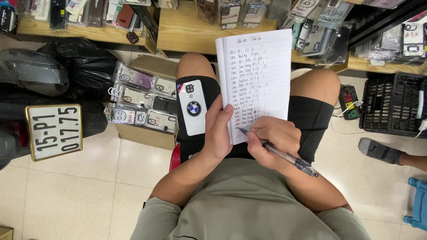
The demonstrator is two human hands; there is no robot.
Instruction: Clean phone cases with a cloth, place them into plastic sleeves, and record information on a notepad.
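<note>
Left hand (219, 132) grips lined notepad (258, 80) by lower left edge, thumb over paper; right hand (272, 141) pinches pen (284, 156), tip touching page bottom. Notepad's long axis runs toward 12 o'clock, resting across lap; right hand nearer last written line. White phone case (194, 108) lies on thigh at 9 o'clock, just beside left hand.

shirt: olive-grey, short sleeves | shorts: black | arms, knees: bare
</note>
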